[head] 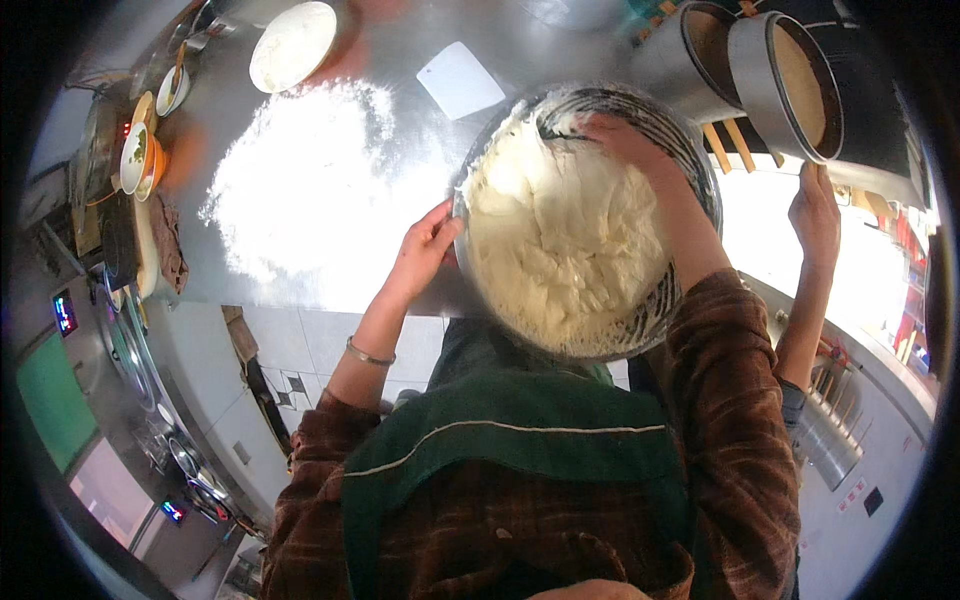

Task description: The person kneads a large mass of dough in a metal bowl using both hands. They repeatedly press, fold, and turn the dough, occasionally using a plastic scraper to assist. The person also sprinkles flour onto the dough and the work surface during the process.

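A large round metal bowl (pixel 686 142) with pale, soft, wet dough (pixel 570 232) stands tilted at the table's edge against my front. My left hand (pixel 426 251) grips its left rim, thumb on top. Inside the far right part of the bowl is my right hand (pixel 619 142), its fingers blurred and partly sunk in the dough, so their pose is hidden. Dough smears streak the inner wall. Left of the bowl, white flour (pixel 307 180) lies spread on the steel table (pixel 405 45). Beyond the bowl lies a white plastic dough scraper (pixel 460 80).
A white bowl of flour (pixel 292 46) stands at the back. Small bowls, one with chopped greens (pixel 135 159), sit at the far left. At right, another person's hand (pixel 816 217) holds a wooden-handled metal pot (pixel 787 86) beside a second pot (pixel 686 64).
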The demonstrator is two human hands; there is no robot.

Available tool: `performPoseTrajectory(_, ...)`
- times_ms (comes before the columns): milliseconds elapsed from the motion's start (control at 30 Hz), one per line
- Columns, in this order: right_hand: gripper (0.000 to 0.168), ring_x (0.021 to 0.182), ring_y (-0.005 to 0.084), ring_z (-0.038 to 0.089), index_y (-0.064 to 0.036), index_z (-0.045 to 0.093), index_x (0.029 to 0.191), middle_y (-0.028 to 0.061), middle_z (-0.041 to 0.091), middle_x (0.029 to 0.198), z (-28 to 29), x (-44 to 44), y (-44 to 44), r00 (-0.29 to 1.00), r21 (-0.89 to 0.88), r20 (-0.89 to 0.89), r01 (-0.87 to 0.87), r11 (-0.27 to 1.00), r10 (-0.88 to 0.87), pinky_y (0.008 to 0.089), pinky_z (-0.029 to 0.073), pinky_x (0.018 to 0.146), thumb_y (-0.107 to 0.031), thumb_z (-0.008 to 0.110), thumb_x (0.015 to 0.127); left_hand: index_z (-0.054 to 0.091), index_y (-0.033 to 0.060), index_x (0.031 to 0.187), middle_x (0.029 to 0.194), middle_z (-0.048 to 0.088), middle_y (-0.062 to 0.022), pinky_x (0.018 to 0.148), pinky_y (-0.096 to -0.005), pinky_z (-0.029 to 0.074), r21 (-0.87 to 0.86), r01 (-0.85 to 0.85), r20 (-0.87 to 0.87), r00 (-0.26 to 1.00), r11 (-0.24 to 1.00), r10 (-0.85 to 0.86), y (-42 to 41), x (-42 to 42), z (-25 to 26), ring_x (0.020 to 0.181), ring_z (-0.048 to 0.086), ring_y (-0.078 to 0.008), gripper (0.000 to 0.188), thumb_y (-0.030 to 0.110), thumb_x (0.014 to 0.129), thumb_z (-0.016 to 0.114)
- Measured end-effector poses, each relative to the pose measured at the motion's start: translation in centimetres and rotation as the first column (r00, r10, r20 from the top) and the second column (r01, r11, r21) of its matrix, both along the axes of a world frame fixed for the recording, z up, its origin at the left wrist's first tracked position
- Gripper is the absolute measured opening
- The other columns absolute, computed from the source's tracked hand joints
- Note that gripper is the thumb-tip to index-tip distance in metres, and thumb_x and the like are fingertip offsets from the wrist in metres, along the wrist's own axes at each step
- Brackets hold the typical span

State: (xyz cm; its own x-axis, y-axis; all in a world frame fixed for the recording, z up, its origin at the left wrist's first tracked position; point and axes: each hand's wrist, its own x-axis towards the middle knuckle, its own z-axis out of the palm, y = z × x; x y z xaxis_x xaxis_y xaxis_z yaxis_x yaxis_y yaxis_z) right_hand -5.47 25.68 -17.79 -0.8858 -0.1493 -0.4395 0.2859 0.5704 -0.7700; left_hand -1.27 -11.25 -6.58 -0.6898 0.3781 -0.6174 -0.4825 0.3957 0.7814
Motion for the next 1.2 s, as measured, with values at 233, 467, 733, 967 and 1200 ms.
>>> performPoseTrajectory(233, 0.038, 0.087, 0.0146, 0.052, 0.001, 0.058, 0.098, 0.0067, 0.060, 0.093, 4.5, -2.5, -8.6, 0.945, -0.148, 0.200, -0.232, 0.961, 0.259, 0.0280, 0.041, 0.080, -0.034, 0.050, 0.085, 0.047, 0.0114, 0.127, 0.082, 0.054, 0.0060, 0.058, -0.0190, 0.042, 0.045, -0.025, 0.039, 0.999, 0.999, 0.023, -0.4, 0.1, -0.4, 0.068, 0.047, -0.0025, 0.038, 0.021, 0.090, 0.049)
performPoseTrajectory(467, 0.038, 0.108, 0.0258, 0.051, -0.003, 0.057, 0.104, 0.0164, 0.057, 0.109, 7.1, 3.8, -11.9, 0.979, 0.261, 0.008, -0.200, 0.944, 0.205, 0.0412, 0.033, 0.096, -0.033, 0.050, 0.083, 0.047, 0.0051, 0.125, 0.077, 0.050, 0.0055, 0.054, -0.0176, 0.039, 0.104, -0.106, -0.008, 0.994, 0.989, 0.107, 0.3, 0.3, -0.1, 0.065, 0.043, -0.0030, 0.039, 0.021, 0.090, 0.051)
performPoseTrajectory(733, 0.042, 0.122, 0.0256, 0.039, -0.015, 0.049, 0.122, 0.0118, 0.042, 0.129, 12.3, 12.3, -11.2, 0.886, 0.694, -0.356, 0.037, 0.719, 0.298, 0.0430, 0.024, 0.104, -0.032, 0.054, 0.083, 0.046, 0.0060, 0.126, 0.077, 0.051, 0.0044, 0.054, -0.0172, 0.039, 0.094, -0.133, -0.011, 0.991, 0.987, 0.134, 0.5, 0.5, 0.6, 0.062, 0.043, -0.0032, 0.040, 0.022, 0.090, 0.051)
performPoseTrajectory(967, 0.033, 0.117, 0.0200, 0.043, -0.007, 0.051, 0.120, 0.0090, 0.049, 0.124, 7.7, 4.0, -7.4, 0.788, -0.403, -0.362, 0.349, 0.846, -0.498, 0.0306, 0.029, 0.101, -0.023, 0.046, 0.091, 0.043, 0.0060, 0.128, 0.083, 0.054, 0.0025, 0.056, -0.0197, 0.045, 0.144, -0.097, 0.035, 0.995, 0.985, 0.093, 0.6, 0.1, 0.8, 0.065, 0.050, -0.0050, 0.041, 0.022, 0.091, 0.049)
performPoseTrajectory(1200, 0.028, 0.114, 0.0153, 0.043, -0.004, 0.055, 0.112, 0.0047, 0.051, 0.119, 7.9, 1.7, -10.2, 0.820, -0.542, -0.260, 0.313, 0.780, -0.510, 0.0281, 0.028, 0.099, -0.019, 0.045, 0.091, 0.043, 0.0078, 0.128, 0.086, 0.056, -0.0004, 0.056, -0.0211, 0.047, 0.153, -0.077, 0.020, 0.997, 0.985, 0.075, -0.1, 0.2, -0.1, 0.068, 0.053, -0.0065, 0.039, 0.021, 0.091, 0.047)
